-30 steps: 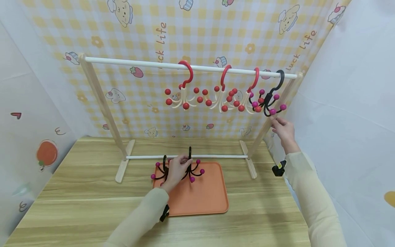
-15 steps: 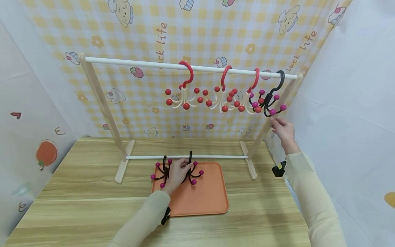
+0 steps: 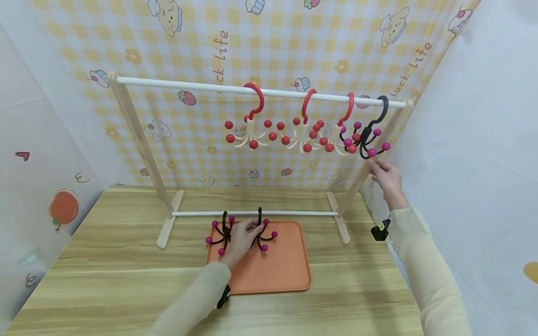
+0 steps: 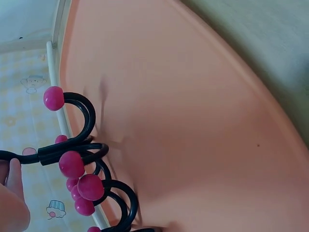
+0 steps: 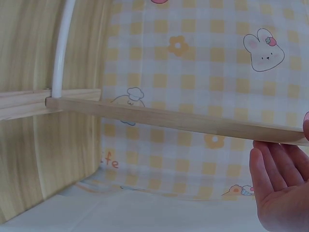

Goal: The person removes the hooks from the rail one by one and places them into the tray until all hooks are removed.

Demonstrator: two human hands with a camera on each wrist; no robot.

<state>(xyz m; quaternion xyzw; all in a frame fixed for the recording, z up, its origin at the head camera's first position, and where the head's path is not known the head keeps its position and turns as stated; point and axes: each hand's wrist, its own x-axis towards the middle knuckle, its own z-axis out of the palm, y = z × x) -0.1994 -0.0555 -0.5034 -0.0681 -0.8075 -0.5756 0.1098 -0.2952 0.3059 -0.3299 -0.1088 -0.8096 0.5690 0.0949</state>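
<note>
My left hand (image 3: 241, 238) pinches the stem of a black multi-prong hanger (image 3: 259, 235) with magenta ball tips, low over the orange tray (image 3: 273, 270). The left wrist view shows this hanger's curved prongs (image 4: 87, 121) and fingers at its stem. Just left of it, partly behind the hand, is a second black hanger (image 3: 226, 233). My right hand (image 3: 384, 177) grips the rack's right wooden post (image 5: 193, 121), below a hanging black hanger (image 3: 366, 135); part of this grip is cut off in the right wrist view.
A white rail (image 3: 189, 86) spans the wooden rack. From it hang three red-hooked cream hangers (image 3: 251, 126) with red balls, left of the hung black one. A lower white bar (image 3: 302, 213) crosses behind the tray. Yellow checked cloth (image 3: 189, 154) covers the back.
My left hand and the black hanger in it have lowered slightly toward the tray; its hook top sits lower. My right hand stays in place.
</note>
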